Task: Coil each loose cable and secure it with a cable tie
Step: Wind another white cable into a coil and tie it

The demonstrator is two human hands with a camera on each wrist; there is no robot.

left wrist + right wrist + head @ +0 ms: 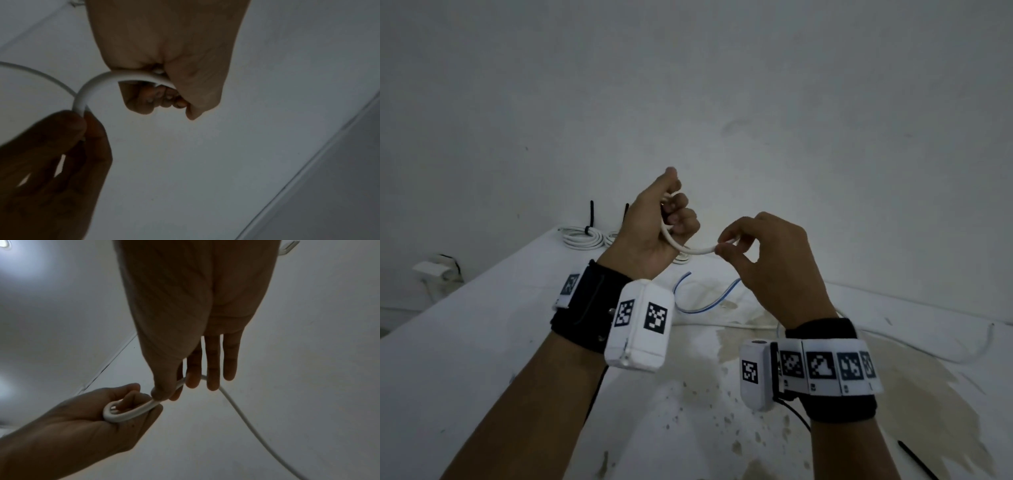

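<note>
While the left hand (654, 222) clenches its grip round the first small loop of the white cable (690, 248), serving as the anchor for the coil, the right hand (767, 263) pinches the same cable just beside that grip, likely to feed the next turn. The slack trails below the pinch to the tabletop (482, 342) (two tied coils (582, 236) lie beyond the left grip).

Your forearms are bare; each wrist carries a black fabric band (582, 308). A white boxy camera unit (640, 325) with black-and-white square markers sits on the left band, and another (755, 375) on the right. A white strip of square-marker tiles (828, 368) wraps the right band, and a thin black cable (796, 413) trails from it.
</note>
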